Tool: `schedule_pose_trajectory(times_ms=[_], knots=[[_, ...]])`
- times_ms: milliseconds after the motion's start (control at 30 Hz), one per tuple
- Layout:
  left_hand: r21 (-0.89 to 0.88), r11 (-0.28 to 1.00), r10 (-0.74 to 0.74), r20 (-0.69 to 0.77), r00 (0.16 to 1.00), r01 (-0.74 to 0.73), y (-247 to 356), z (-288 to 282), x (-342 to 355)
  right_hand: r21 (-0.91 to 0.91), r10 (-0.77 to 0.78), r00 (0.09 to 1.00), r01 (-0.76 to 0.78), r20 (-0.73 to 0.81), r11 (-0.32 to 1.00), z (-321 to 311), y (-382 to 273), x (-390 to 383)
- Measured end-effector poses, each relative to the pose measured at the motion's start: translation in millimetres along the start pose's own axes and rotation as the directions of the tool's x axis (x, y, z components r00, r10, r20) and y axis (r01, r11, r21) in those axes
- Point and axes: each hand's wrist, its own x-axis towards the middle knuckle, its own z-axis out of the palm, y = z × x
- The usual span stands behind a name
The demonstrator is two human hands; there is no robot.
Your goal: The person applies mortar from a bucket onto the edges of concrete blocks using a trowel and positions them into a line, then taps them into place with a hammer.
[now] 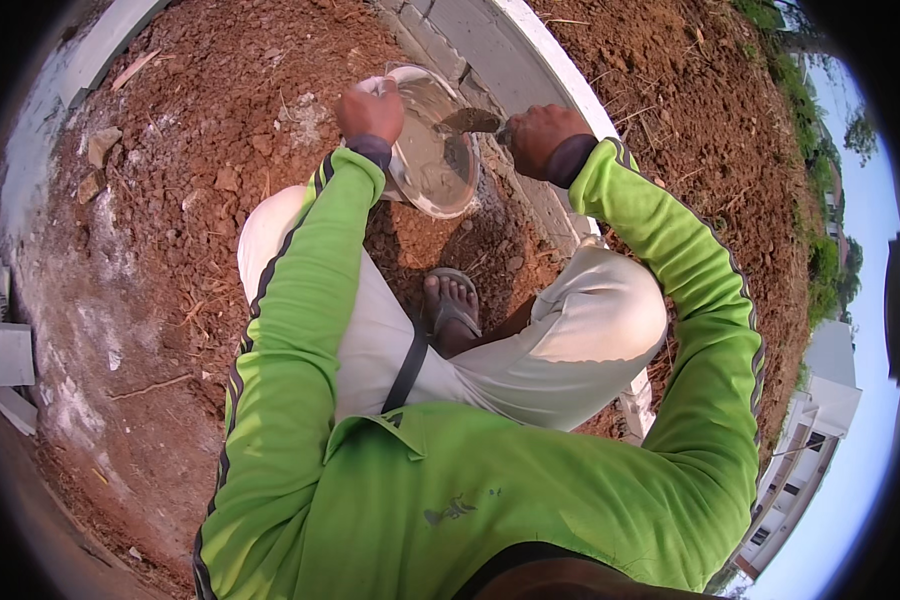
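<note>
A white bucket (395, 185) stands tilted on the soil in front of me, with wet grey mortar (435, 150) inside. My left hand (371, 110) is closed on the bucket's rim at its left side. In my right hand (545, 140), closed round the handle, is a trowel (472, 121). Its mortar-smeared blade reaches left over the bucket's right edge, above the mortar. Most of the trowel's handle is hidden by my fingers.
A low wall (500, 60) with a pale top edge runs along the right of the bucket. Red, lumpy soil (210, 150) lies to the left, with stones (102, 147) in it. Grey blocks (2, 353) rest at the far left. My sandalled foot (452, 305) is below the bucket.
</note>
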Motion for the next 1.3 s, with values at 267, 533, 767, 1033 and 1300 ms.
schedule_pose_trajectory(times_ms=[267,533,767,1033,1300], knots=[[-0.028,0.999,0.038,-0.011,0.999,-0.038,-0.4,0.2,3.1,0.042,-0.177,0.977,0.173,0.119,0.984,-2.8,9.7,2.1],[-0.012,0.999,0.041,0.049,0.998,-0.040,3.7,-7.7,-4.3,-0.010,-0.016,0.906,0.013,-0.424,1.000,17.6,4.9,10.2],[-0.002,0.996,0.085,0.013,0.996,-0.085,-12.3,-3.0,4.4,-0.054,-0.081,0.970,0.070,-0.231,0.996,24.0,1.5,5.0],[-0.066,0.998,0.010,0.064,0.998,-0.005,-3.7,-4.0,2.4,0.003,-0.038,0.948,0.041,-0.315,0.999,37.7,4.9,12.9],[-0.043,0.999,0.006,0.082,0.997,-0.002,-5.7,-10.6,6.3,0.237,0.062,0.980,-0.016,-0.187,0.971,35.1,27.0,-3.7]])
